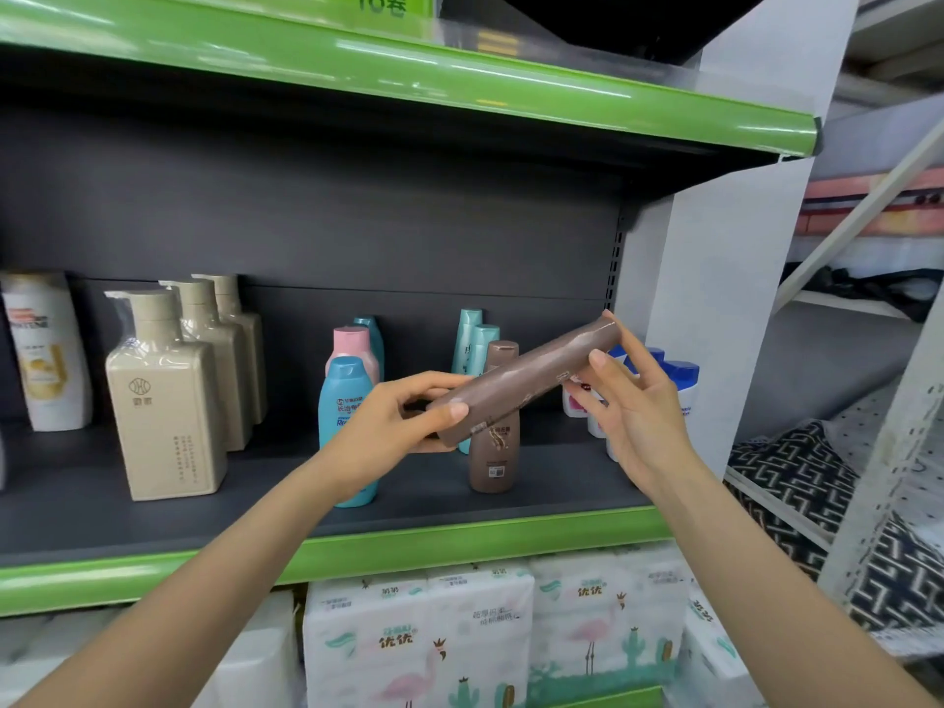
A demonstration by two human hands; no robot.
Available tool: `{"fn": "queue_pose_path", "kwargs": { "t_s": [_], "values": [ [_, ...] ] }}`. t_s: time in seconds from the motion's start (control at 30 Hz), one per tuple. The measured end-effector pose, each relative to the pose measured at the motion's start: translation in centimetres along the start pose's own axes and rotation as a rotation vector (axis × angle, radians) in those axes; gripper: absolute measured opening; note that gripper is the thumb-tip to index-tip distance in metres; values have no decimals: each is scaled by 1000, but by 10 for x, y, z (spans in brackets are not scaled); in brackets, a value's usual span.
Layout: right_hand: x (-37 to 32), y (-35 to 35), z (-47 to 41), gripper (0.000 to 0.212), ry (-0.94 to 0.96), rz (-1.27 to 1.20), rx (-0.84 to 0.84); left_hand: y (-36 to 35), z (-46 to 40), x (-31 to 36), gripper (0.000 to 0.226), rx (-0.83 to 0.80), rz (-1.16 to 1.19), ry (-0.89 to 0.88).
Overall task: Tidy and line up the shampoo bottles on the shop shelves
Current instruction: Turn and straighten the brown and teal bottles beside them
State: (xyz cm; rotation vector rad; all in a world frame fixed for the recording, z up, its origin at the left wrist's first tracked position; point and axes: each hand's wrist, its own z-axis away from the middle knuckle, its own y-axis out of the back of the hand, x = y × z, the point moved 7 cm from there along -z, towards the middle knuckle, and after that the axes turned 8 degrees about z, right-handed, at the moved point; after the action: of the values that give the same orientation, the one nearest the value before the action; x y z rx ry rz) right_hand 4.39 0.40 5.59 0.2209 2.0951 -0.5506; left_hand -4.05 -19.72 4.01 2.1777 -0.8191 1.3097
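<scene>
I hold a brown shampoo bottle [521, 378] slanted in the air in front of the shelf, its cap end up to the right. My left hand [393, 426] grips its lower end with thumb on top. My right hand [633, 401] pinches the upper end between thumb and fingertips. Behind it a second brown bottle [494, 452] stands upright on the dark shelf board [255, 508]. A blue bottle [343, 401] stands left of it, with a pink-capped one [352, 347] behind. Teal bottles [472, 339] stand further back.
Three beige pump bottles [163, 396] and a white bottle [48, 350] stand at the left. White bottles with blue caps [674, 375] stand at the right by the grey upright [715, 298]. Tissue packs [485, 631] fill the shelf below the green edge [408, 549].
</scene>
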Motion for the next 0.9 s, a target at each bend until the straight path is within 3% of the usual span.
{"fn": "queue_pose_path", "kwargs": {
  "t_s": [0.2,0.37,0.5,0.7,0.9],
  "values": [
    [-4,3,-12,41,-17,-14,65,-11,-13,-11,24,-80,-42,94],
    [-16,12,-28,31,9,162,82,-18,-33,-18,23,-105,-183,75],
    [-21,16,-42,32,33,331,56,-15,-58,-6,18,2,-287,-65],
    [-17,20,-76,39,30,563,-49,13,-97,13,26,341,-374,-219],
    [8,20,-115,36,-13,601,-126,23,-148,-6,20,305,-653,-81]
  ]
}}
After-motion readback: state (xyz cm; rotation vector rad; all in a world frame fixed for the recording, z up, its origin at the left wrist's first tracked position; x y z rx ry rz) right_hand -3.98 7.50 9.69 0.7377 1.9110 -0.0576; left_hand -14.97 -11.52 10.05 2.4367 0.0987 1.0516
